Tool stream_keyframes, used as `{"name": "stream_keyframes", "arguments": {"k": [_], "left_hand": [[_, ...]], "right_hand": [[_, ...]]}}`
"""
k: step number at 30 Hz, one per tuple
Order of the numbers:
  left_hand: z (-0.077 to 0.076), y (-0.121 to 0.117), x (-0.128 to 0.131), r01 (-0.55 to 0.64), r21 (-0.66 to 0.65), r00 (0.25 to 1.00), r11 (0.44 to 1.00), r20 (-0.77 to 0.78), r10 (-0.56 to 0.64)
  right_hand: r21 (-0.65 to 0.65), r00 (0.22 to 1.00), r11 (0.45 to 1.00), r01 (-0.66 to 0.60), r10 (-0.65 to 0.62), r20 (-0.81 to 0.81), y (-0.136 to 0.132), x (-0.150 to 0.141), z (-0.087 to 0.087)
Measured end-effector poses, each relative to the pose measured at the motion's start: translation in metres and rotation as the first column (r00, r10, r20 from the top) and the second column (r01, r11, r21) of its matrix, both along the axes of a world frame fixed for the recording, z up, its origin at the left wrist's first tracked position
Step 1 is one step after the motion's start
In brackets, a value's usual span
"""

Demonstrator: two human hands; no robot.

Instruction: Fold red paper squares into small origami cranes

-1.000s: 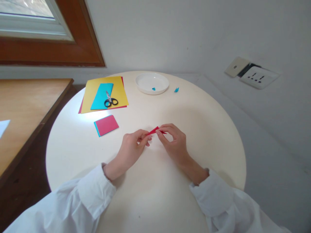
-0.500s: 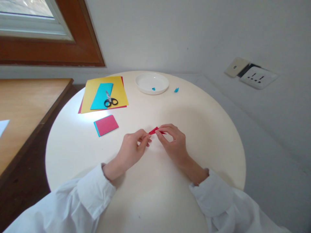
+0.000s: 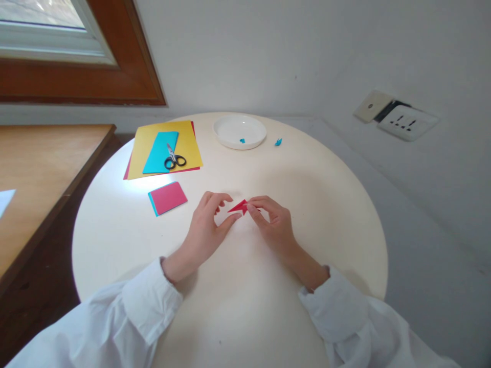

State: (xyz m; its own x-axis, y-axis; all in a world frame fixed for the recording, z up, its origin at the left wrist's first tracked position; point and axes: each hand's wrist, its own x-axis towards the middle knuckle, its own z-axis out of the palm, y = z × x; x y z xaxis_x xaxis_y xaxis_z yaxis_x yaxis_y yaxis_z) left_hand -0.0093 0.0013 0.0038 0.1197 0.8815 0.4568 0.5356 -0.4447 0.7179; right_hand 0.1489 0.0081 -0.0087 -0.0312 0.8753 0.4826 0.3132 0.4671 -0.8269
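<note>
A small piece of folded red paper (image 3: 239, 206) with pointed ends is pinched between the thumb and fingers of my right hand (image 3: 275, 220). Its right part is mostly covered by those fingers. My left hand (image 3: 207, 221) is open around the paper's left point, thumb below it and fingers curved above, apart from each other. Farther off, a small folded blue paper piece (image 3: 278, 142) lies on the round white table (image 3: 326, 204). Left of my hands rests a small stack of pink and blue paper squares (image 3: 169, 198).
At the back left, scissors (image 3: 175, 161) with black handles lie on folded blue paper (image 3: 158, 153), over yellow (image 3: 141, 148) and red sheets. A white plate (image 3: 226, 142) holds a tiny blue scrap (image 3: 242, 140). A wooden desk (image 3: 49, 168) stands to the left, a wall socket (image 3: 406, 122) to the right.
My left thumb and fingers have parted and let go of the red paper's left end, leaving its point exposed. My right hand keeps its pinch in almost the same place.
</note>
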Motion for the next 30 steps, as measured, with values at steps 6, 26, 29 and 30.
{"name": "stream_keyframes", "arguments": {"k": [6, 26, 29, 30], "left_hand": [[-0.0011, 0.0011, -0.0014, 0.182, -0.142, 0.982, 0.973, 0.073, -0.173], [-0.0035, 0.0007, -0.0013, 0.135, -0.15, 0.982, 0.979, 0.15, -0.113], [-0.0041, 0.0003, -0.0011, 0.143, -0.153, 0.982, 0.978, 0.144, -0.121], [-0.0042, 0.0002, -0.001, 0.143, -0.154, 0.982, 0.978, 0.145, -0.121]], "right_hand": [[-0.129, 0.988, 0.98, -0.149, 0.142, -0.061, -0.0028, -0.0008, 0.0025], [-0.381, 0.926, 0.883, -0.273, 0.134, -0.352, 0.0015, -0.0031, 0.0009], [-0.402, 0.91, 0.866, -0.299, 0.132, -0.393, 0.0013, -0.0036, 0.0016], [-0.401, 0.906, 0.864, -0.304, 0.131, -0.403, 0.0012, -0.0039, 0.0018]]}}
